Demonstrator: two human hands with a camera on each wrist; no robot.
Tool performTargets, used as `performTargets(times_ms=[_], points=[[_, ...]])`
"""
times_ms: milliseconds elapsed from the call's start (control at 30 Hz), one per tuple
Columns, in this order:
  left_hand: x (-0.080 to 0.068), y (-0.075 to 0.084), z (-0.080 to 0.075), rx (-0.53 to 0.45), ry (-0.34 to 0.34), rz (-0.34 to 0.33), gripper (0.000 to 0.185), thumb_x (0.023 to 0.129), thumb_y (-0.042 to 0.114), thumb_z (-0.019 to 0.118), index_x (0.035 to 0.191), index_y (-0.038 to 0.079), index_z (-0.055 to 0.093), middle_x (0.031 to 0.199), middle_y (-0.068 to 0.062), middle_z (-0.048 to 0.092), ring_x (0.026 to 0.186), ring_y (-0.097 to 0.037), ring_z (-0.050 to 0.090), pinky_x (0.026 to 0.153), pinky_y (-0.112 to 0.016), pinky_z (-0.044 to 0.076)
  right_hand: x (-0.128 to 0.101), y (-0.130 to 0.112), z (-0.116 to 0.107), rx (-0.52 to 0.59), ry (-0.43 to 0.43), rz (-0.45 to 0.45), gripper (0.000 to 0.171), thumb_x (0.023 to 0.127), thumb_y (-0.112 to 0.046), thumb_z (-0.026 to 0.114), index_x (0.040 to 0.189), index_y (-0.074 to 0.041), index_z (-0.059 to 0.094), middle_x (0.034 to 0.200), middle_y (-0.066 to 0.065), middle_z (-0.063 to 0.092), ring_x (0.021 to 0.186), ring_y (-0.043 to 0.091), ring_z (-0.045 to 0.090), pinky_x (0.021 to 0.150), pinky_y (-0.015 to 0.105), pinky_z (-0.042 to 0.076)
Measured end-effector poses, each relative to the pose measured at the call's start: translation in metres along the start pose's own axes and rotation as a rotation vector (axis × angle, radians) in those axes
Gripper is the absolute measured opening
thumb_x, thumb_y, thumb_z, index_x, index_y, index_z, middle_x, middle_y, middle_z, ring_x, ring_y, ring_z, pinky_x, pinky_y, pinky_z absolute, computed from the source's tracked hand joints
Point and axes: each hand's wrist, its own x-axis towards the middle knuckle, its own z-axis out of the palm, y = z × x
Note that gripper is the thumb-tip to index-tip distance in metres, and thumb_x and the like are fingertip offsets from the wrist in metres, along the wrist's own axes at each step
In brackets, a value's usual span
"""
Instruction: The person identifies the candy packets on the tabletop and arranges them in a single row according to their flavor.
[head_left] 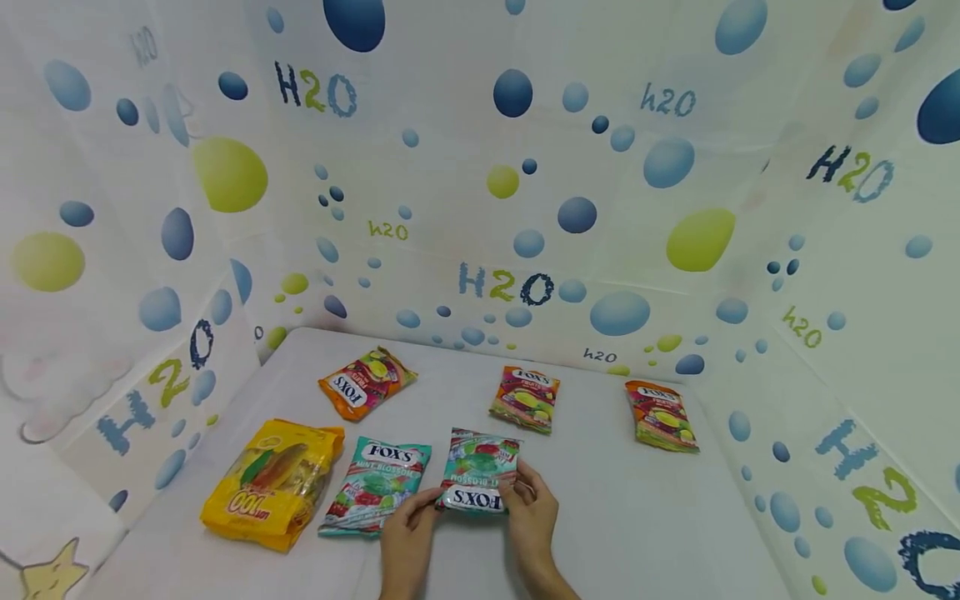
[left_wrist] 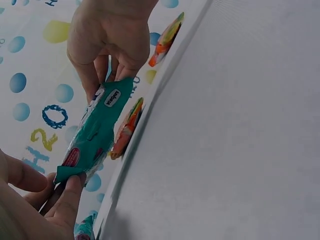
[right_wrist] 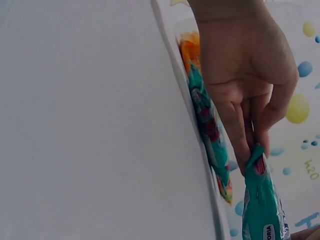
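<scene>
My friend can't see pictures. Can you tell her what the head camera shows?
Two hands, left hand and right hand, hold a teal candy bag by its near corners over a white table. Another teal bag, a yellow bag and three orange bags lie around it.

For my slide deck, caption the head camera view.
Both hands, left hand and right hand, pinch a teal candy bag above the white table.

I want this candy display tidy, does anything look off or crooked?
The teal candy bag held by both hands reads upside down, unlike the teal bag beside it. The back-left orange bag lies slanted; the other two orange bags sit straighter.
</scene>
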Motion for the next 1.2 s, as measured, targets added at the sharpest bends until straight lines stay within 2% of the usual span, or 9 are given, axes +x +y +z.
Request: performTargets(times_ms=[200, 433, 633, 833, 1000, 1200], points=[[-0.008, 0.001, -0.010, -0.030, 0.017, -0.045, 0.025, 0.098, 0.002, 0.064, 0.119, 0.005, 0.077, 0.124, -0.016, 0.072, 0.101, -0.021, 0.073, 0.080, -0.021, 0.057, -0.007, 0.004, 0.006, -0.016, -0.015, -0.016, 0.049, 0.092, 0.004, 0.072, 0.139, 0.009, 0.058, 0.125, 0.022, 0.065, 0.112, 0.029, 0.067, 0.081, 0.018, 0.057], [-0.009, -0.003, -0.017, -0.044, 0.042, -0.087, 0.024, 0.096, 0.001, 0.064, 0.116, 0.002, 0.078, 0.117, -0.016, 0.075, 0.098, -0.018, 0.074, 0.076, -0.019, 0.057, -0.012, 0.009, 0.009, -0.018, -0.049, -0.010, 0.050, 0.092, 0.005, 0.072, 0.139, 0.010, 0.058, 0.124, 0.022, 0.065, 0.111, 0.028, 0.068, 0.082, 0.019, 0.058], [-0.008, -0.003, -0.021, -0.037, 0.041, -0.118, 0.025, 0.098, 0.000, 0.063, 0.118, 0.003, 0.077, 0.121, -0.018, 0.074, 0.103, -0.023, 0.074, 0.079, -0.025, 0.060, -0.013, 0.014, 0.011, -0.018, -0.060, -0.003, 0.051, 0.091, 0.007, 0.072, 0.139, 0.012, 0.056, 0.124, 0.021, 0.065, 0.112, 0.029, 0.067, 0.081, 0.019, 0.058], [-0.010, -0.001, -0.023, -0.033, 0.045, -0.133, 0.025, 0.098, 0.001, 0.063, 0.119, 0.000, 0.076, 0.120, -0.021, 0.073, 0.100, -0.025, 0.075, 0.078, -0.028, 0.061, -0.015, 0.015, 0.012, -0.002, -0.070, 0.008, 0.050, 0.091, 0.009, 0.072, 0.138, 0.012, 0.056, 0.122, 0.022, 0.065, 0.112, 0.030, 0.067, 0.080, 0.019, 0.058], [-0.011, -0.002, -0.024, -0.020, 0.044, -0.128, 0.027, 0.097, 0.000, 0.061, 0.120, -0.002, 0.075, 0.121, -0.022, 0.073, 0.097, -0.024, 0.075, 0.077, -0.026, 0.060, -0.015, 0.014, 0.012, -0.044, -0.091, 0.010, 0.050, 0.092, 0.006, 0.072, 0.138, 0.012, 0.056, 0.123, 0.022, 0.065, 0.111, 0.030, 0.067, 0.080, 0.020, 0.057], [-0.011, -0.001, -0.025, 0.042, 0.063, -0.160, 0.029, 0.095, 0.003, 0.063, 0.121, 0.001, 0.076, 0.108, -0.015, 0.078, 0.094, -0.021, 0.074, 0.069, -0.020, 0.054, -0.014, 0.015, 0.013, -0.068, -0.101, 0.029, 0.049, 0.090, 0.008, 0.072, 0.136, 0.013, 0.055, 0.121, 0.022, 0.065, 0.108, 0.031, 0.067, 0.078, 0.018, 0.056]])
